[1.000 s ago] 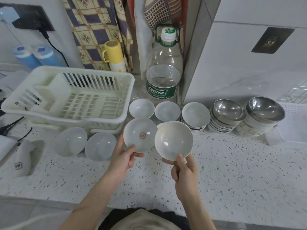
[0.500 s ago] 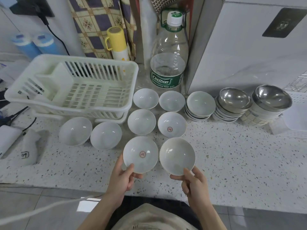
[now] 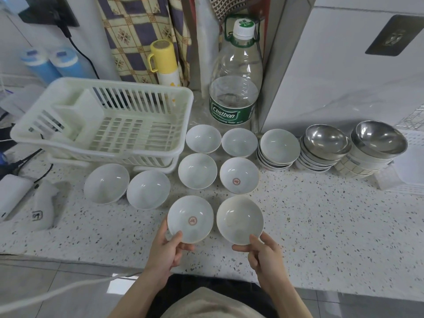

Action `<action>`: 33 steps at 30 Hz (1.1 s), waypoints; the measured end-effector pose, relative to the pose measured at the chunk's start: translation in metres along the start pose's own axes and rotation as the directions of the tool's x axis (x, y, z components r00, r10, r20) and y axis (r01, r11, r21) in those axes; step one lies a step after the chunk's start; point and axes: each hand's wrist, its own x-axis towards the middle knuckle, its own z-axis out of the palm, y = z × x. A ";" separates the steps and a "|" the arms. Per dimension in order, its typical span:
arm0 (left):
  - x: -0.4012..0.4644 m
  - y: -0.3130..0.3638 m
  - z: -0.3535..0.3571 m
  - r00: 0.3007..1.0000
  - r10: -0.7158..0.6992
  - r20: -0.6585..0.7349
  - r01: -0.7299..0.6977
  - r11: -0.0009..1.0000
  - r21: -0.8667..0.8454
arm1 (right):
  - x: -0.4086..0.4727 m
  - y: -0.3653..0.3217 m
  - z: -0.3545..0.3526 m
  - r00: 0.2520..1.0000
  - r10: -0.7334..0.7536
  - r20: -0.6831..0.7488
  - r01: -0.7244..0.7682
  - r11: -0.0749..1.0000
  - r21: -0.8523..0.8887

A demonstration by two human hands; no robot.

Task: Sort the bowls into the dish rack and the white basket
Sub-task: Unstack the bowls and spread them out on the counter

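Observation:
My left hand (image 3: 166, 249) pinches the near rim of a white bowl with a red mark (image 3: 190, 218). Beside it, my right hand (image 3: 263, 251) pinches the near rim of a plain cream bowl (image 3: 239, 220). Both bowls are low over the speckled counter (image 3: 321, 226) near its front edge. Several more white bowls (image 3: 197, 171) sit in rows behind them, one with a red mark (image 3: 238, 175). The white dish rack (image 3: 110, 125) stands empty at the back left. Stacks of white bowls (image 3: 278, 148) and steel bowls (image 3: 325, 143) stand at the right, by a white basket (image 3: 410, 171).
A large water bottle (image 3: 236, 83) and a yellow flask (image 3: 164, 63) stand at the back wall. Two white bowls (image 3: 128, 187) lie in front of the rack. Cables and white devices (image 3: 20, 193) occupy the far left. A white pillar (image 3: 332, 65) rises at the back right.
Both hands have brought their bowls down and toward me, from raised and tilted to level near the counter's front edge. The view has tipped down, uncovering two more bowls behind.

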 end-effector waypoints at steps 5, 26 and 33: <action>0.004 0.003 0.001 1.000 0.015 0.000 -0.015 1.000 0.015 | 0.003 0.001 0.000 1.000 0.012 0.010 -0.012 1.000 0.001; 0.013 0.005 0.004 1.000 -0.027 0.009 0.026 0.999 0.032 | 0.010 0.002 0.005 0.999 0.022 0.045 -0.020 0.999 -0.034; 0.016 0.005 0.002 0.999 -0.045 0.024 0.044 0.998 0.045 | 0.008 0.004 0.007 0.999 0.026 0.032 -0.025 0.999 -0.047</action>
